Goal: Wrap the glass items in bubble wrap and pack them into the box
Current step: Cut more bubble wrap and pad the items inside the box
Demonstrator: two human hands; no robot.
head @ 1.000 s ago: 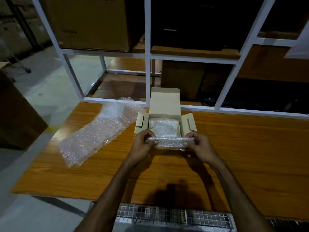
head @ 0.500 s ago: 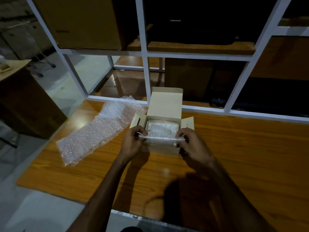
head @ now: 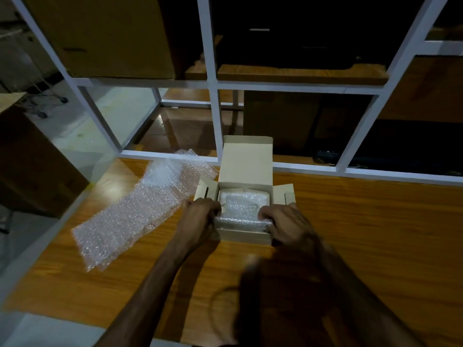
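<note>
Wood table [head: 363,234], white shelving [head: 213,83] behind, dim room. Both hands, left [head: 199,216] and right [head: 285,221], grip a bubble-wrapped roll [head: 240,221] at the open box's [head: 246,161] front edge.

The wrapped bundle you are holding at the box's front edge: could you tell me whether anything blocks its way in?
Partly: another wrapped bundle already fills the rear of the box; the lid and flaps stand open.

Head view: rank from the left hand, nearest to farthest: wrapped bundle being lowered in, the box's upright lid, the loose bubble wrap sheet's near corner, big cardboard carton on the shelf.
1. Bubble-wrapped bundle: gripped by the left hand at the small beige cardboard box's front edge.
2. Upright box lid: just behind, slightly right.
3. Near corner of the loose clear bubble wrap sheet: left, toward the table edge.
4. Large brown cardboard carton: upper-left shelf.
</note>
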